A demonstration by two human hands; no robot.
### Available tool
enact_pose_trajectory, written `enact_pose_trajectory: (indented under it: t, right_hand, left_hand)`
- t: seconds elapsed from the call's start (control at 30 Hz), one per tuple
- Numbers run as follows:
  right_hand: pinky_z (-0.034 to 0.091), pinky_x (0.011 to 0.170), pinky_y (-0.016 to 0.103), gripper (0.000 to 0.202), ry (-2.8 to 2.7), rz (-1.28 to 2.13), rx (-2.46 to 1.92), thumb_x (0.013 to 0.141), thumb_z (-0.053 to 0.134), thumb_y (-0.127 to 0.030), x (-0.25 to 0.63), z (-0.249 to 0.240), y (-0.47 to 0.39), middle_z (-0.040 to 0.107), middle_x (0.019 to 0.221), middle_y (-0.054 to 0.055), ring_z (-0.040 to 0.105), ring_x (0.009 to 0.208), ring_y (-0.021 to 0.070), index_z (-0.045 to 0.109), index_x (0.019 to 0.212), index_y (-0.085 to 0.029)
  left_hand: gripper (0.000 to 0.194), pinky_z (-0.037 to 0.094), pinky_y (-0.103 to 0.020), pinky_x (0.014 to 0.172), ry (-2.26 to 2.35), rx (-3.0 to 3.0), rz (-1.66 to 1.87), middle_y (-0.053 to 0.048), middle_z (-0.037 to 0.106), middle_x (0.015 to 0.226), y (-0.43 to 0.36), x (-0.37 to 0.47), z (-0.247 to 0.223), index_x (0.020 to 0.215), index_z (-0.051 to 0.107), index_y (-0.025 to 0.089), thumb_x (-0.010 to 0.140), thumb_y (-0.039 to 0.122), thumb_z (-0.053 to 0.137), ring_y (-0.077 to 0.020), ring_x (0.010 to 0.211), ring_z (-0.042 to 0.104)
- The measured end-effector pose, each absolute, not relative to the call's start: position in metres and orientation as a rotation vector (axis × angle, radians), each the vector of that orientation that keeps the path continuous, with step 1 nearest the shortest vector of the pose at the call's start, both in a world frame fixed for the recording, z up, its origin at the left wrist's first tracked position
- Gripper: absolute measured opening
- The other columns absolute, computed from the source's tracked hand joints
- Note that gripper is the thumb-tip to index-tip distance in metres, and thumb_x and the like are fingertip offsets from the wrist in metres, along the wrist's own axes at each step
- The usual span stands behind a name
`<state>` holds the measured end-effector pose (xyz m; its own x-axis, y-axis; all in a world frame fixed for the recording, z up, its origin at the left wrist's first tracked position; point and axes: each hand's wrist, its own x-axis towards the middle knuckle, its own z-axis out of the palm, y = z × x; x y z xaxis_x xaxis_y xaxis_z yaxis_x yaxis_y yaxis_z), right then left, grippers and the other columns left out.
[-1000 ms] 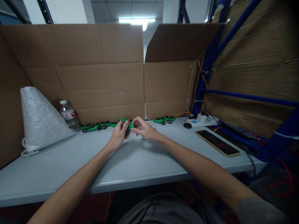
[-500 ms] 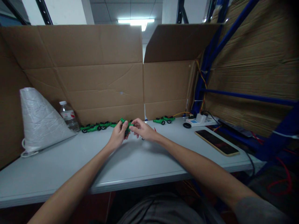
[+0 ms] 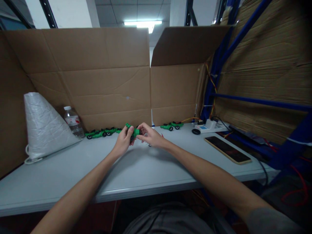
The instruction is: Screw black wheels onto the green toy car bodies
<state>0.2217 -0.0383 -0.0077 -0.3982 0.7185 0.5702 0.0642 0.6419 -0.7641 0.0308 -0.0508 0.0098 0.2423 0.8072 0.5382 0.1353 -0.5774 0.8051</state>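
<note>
Above the middle of the white table point(image 3: 146, 175), my left hand point(image 3: 123, 140) is closed round a green toy car point(image 3: 136, 132) with dark parts. My right hand point(image 3: 149, 135) is at the car's right end, thumb and fingers bent together; whether they grip the car or a small part on it is too small to tell. Small dark and red bits lie on the table just below and beside my right hand. More green toy cars point(image 3: 96, 133) stand in a row to the left, and another green group point(image 3: 171, 125) stands to the right near the cardboard.
A silvery bag point(image 3: 47, 126) and a water bottle point(image 3: 73, 123) stand at the left. At the right are a white power strip point(image 3: 209, 126), a black ring point(image 3: 196, 131), a phone point(image 3: 227, 149) and a blue metal frame point(image 3: 212, 87). Cardboard point(image 3: 109, 84) walls the back.
The view has shifted slightly. My right fingers have drawn a little away from the car, and more of its green right end shows. My left hand keeps its hold.
</note>
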Motion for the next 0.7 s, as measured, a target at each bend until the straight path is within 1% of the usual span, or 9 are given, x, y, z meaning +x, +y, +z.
enact_pose_trajectory:
  t: [0.07,0.17,0.2,0.33,0.37,0.43,0.5,0.63,0.7]
  right_hand:
    - [0.056,0.057,0.025,0.046,-1.847,0.848,-0.652,0.087,0.075,-0.054,0.2212,-0.0071,-0.0393,0.064,0.094,0.0,0.063,0.073,0.0139,0.053,0.114,-0.024]
    - [0.051,0.05,0.024,0.04,-1.849,0.925,-0.703,0.095,0.063,-0.06,0.2216,-0.0054,-0.0406,0.062,0.08,-0.001,0.06,0.063,0.013,0.055,0.104,-0.021]
    - [0.052,0.051,0.024,0.04,-1.852,0.916,-0.694,0.095,0.062,-0.06,0.2221,-0.0048,-0.0409,0.062,0.08,-0.001,0.06,0.063,0.0129,0.055,0.102,-0.021]
    - [0.057,0.061,0.027,0.049,-1.839,0.837,-0.623,0.083,0.079,-0.054,0.2236,-0.0038,-0.041,0.065,0.094,0.0,0.063,0.073,0.0135,0.053,0.111,-0.023]
    - [0.057,0.06,0.027,0.048,-1.839,0.855,-0.633,0.084,0.078,-0.054,0.2236,-0.0041,-0.0407,0.065,0.092,0.0,0.063,0.072,0.0136,0.053,0.11,-0.022]
    - [0.054,0.057,0.027,0.042,-1.848,0.911,-0.665,0.091,0.069,-0.058,0.2233,-0.0051,-0.0401,0.064,0.084,0.0,0.062,0.066,0.0138,0.054,0.103,-0.021]
    - [0.054,0.058,0.028,0.039,-1.869,0.91,-0.67,0.095,0.063,-0.058,0.2233,-0.0058,-0.0395,0.064,0.081,0.0,0.062,0.066,0.0143,0.055,0.102,-0.021]
    - [0.055,0.073,0.03,0.04,-1.907,0.7,-0.656,0.09,0.072,-0.05,0.2257,-0.005,-0.0397,0.067,0.097,0.002,0.064,0.081,0.0158,0.056,0.114,-0.022]
    - [0.054,0.077,0.03,0.041,-1.922,0.638,-0.664,0.09,0.073,-0.049,0.2275,-0.0043,-0.0401,0.068,0.102,0.003,0.064,0.085,0.0163,0.057,0.115,-0.022]
  left_hand:
    - [0.047,0.038,-0.021,0.045,0.866,1.886,1.365,0.005,0.055,0.056,-0.0506,0.0309,0.0096,0.088,0.049,0.021,0.099,0.067,0.051,-0.0097,0.043,0.049]
    - [0.048,0.038,-0.021,0.044,0.871,1.88,1.346,0.005,0.056,0.057,-0.05,0.0308,0.0086,0.088,0.05,0.021,0.098,0.068,0.052,-0.0096,0.043,0.049]
    - [0.048,0.038,-0.021,0.045,0.87,1.878,1.344,0.005,0.056,0.058,-0.0497,0.0307,0.0082,0.089,0.05,0.021,0.098,0.068,0.052,-0.0095,0.043,0.049]
    - [0.047,0.039,-0.021,0.045,0.865,1.885,1.36,0.005,0.057,0.058,-0.0494,0.0302,0.008,0.089,0.05,0.021,0.099,0.067,0.051,-0.0098,0.044,0.05]
    - [0.047,0.039,-0.021,0.044,0.864,1.885,1.359,0.005,0.057,0.058,-0.0497,0.0304,0.0082,0.089,0.049,0.021,0.1,0.067,0.05,-0.0098,0.044,0.05]
    - [0.047,0.039,-0.021,0.043,0.861,1.874,1.351,0.004,0.057,0.059,-0.0506,0.0309,0.0089,0.089,0.049,0.021,0.099,0.067,0.05,-0.0097,0.043,0.05]
    - [0.048,0.039,-0.021,0.042,0.856,1.864,1.344,0.004,0.058,0.061,-0.0514,0.0316,0.0096,0.089,0.049,0.021,0.098,0.068,0.051,-0.0097,0.043,0.05]
    - [0.048,0.039,-0.022,0.043,0.857,1.881,1.354,0.004,0.058,0.06,-0.051,0.0316,0.0101,0.09,0.05,0.021,0.098,0.068,0.051,-0.0101,0.043,0.051]
    - [0.048,0.04,-0.022,0.043,0.864,1.901,1.351,0.004,0.058,0.059,-0.0506,0.0311,0.0097,0.089,0.05,0.021,0.1,0.068,0.049,-0.0103,0.043,0.051]
